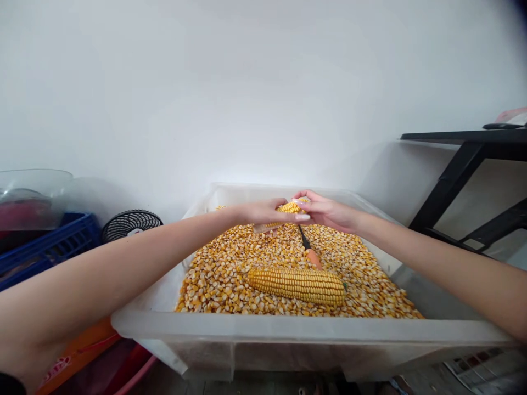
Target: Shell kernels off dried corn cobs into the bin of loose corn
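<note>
Above the loose corn kernels (230,274), my left hand (263,213) is closed around a partly stripped corn cob (288,208). My right hand (325,211) grips the same cob at its other end, with the thumb against the kernels. Much of the cob is hidden behind the fingers. A whole ear of corn (296,285) lies on the kernels nearer to me. Between it and my hands rests a tool with an orange handle (313,259) and a dark shaft; its tip is hidden under my hands.
A translucent plastic bin (288,328) holds the kernels. On the left stand a blue crate (82,233), a black fan (132,222) and an orange bag (78,356). To the right is a black-framed table (461,137). A white wall (263,93) rises behind.
</note>
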A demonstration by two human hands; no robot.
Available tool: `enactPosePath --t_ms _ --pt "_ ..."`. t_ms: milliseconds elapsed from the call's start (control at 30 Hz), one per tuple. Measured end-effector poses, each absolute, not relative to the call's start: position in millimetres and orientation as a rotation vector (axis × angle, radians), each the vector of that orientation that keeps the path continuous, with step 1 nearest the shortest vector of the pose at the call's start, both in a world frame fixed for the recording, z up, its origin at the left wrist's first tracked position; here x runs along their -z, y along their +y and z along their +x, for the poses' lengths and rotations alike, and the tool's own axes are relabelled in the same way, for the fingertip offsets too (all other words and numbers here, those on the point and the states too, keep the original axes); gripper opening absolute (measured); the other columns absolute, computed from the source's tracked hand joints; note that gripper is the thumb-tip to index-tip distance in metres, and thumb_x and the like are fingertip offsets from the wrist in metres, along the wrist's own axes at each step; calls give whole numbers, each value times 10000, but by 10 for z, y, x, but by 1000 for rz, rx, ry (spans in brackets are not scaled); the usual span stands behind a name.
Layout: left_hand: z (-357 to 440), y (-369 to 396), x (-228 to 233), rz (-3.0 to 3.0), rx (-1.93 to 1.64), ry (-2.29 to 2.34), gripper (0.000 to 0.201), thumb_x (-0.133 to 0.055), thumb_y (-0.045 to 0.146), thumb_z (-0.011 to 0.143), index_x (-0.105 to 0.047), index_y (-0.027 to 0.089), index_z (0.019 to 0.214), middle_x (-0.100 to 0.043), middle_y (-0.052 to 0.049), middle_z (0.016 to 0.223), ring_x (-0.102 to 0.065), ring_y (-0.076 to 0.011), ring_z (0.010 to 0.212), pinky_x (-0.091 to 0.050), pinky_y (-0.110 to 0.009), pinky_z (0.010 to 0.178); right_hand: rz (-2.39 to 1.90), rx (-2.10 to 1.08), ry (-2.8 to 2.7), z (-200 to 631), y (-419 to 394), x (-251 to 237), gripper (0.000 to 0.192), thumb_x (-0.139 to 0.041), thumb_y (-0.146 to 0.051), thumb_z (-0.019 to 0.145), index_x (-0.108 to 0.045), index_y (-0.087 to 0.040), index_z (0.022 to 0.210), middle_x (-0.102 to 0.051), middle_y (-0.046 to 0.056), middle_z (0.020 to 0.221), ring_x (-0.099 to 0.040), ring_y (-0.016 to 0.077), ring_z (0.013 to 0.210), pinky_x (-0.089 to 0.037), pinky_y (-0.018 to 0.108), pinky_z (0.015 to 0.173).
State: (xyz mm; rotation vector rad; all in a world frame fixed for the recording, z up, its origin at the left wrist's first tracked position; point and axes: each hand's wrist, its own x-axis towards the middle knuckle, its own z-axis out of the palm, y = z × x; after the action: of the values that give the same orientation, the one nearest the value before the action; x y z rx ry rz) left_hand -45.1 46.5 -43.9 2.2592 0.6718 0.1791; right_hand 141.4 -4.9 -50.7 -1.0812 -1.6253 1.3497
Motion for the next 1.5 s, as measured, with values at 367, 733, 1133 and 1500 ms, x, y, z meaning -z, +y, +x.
enactPosePath --t_ms 367,733,1133,1500 --pt "-399 391 398 2610 -181 630 644 -521 584 651 -481 151 1126 -588 -82 945 -539 -178 733 -433 -295 643 -1366 -547 -2089 1378 -27 594 262 -342 -467 841 -390 -227 934 -529 0 777 -504 144 741 -385 297 699" --pt "-326 326 485 2683 -395 746 642 -583 550 604 -440 122 1061 -553 -106 1054 -524 -218 906 -404 -317 766 -1597 214 -2128 1245 -112 671 312 -181 -362 883 -436 -203 966 -579 50 684 -517 189 606 -249 263 514" --pt "-291 216 458 2931 -412 942 665 -535 559 624 -397 139 1120 -607 -108 884 -564 -232 725 -389 -310 568 -1656 225 -2038 1215 -137 590 278 -179 -344 878 -416 -209 933 -554 34 637 -492 189 567 -227 258 482" --pt "-275 219 487 2966 -311 813 616 -406 622 719 -489 141 1094 -636 -111 883 -579 -218 734 -398 -307 630 -1606 -240 -2021 1289 34 667 277 -208 -396 867 -392 -210 778 -550 31 802 -513 171 789 -369 285 703"
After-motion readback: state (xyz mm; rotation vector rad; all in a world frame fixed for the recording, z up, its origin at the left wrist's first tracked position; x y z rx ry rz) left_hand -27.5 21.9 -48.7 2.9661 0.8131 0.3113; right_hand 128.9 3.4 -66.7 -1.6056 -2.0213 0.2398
